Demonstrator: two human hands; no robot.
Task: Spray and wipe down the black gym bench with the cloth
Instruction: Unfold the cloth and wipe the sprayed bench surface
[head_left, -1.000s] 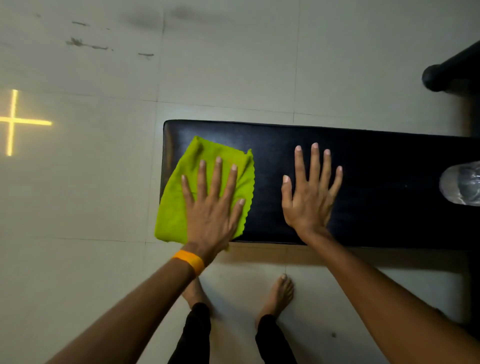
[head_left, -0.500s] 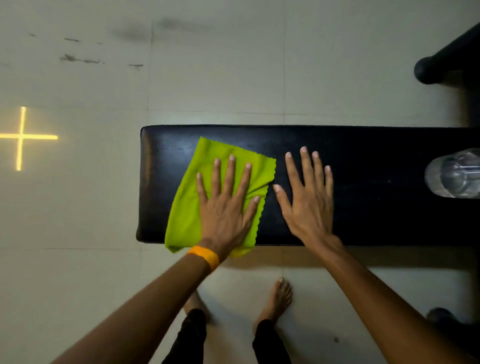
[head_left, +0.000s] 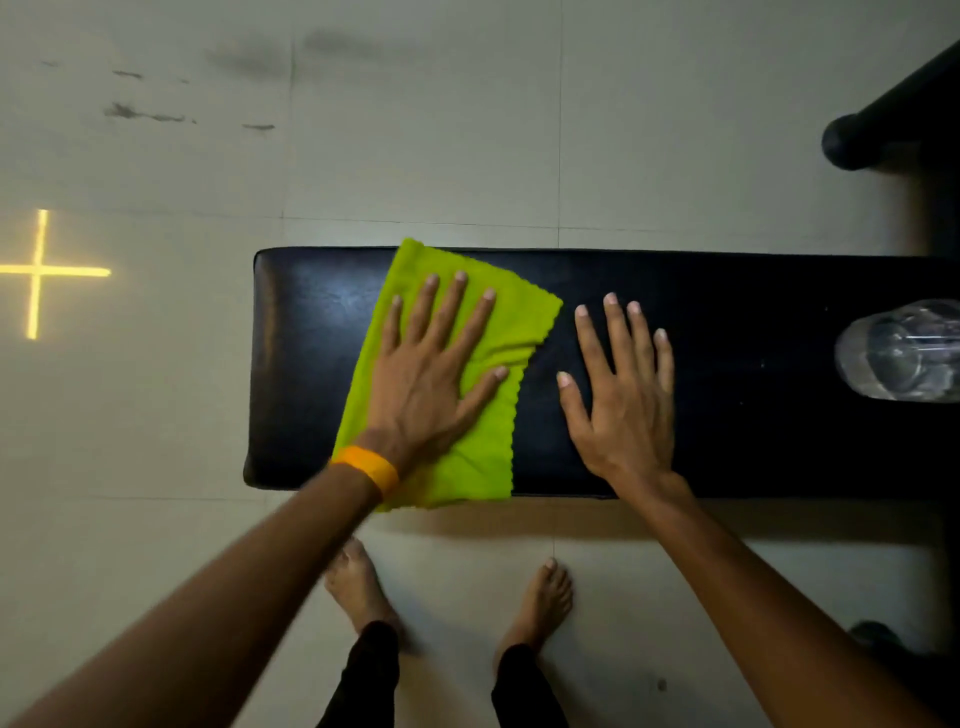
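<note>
just now, a lime green cloth (head_left: 483, 447) is pressed flat onto the black gym bench (head_left: 727, 441) by the left hand (head_left: 421, 384), whose grip is fully splayed with nothing clasped, the cloth lying near the bench's left end and draped slightly over its near edge. the right hand (head_left: 623, 405) is laid palm down on the bare padding just beside the cloth, its grip likewise spread wide and empty. an orange wristband (head_left: 366, 470) is worn on the left wrist, a clear plastic bottle (head_left: 898, 356) is seen on the bench at the right edge, and bare feet (head_left: 358, 587) are planted on the pale tiled floor (head_left: 156, 415).
</note>
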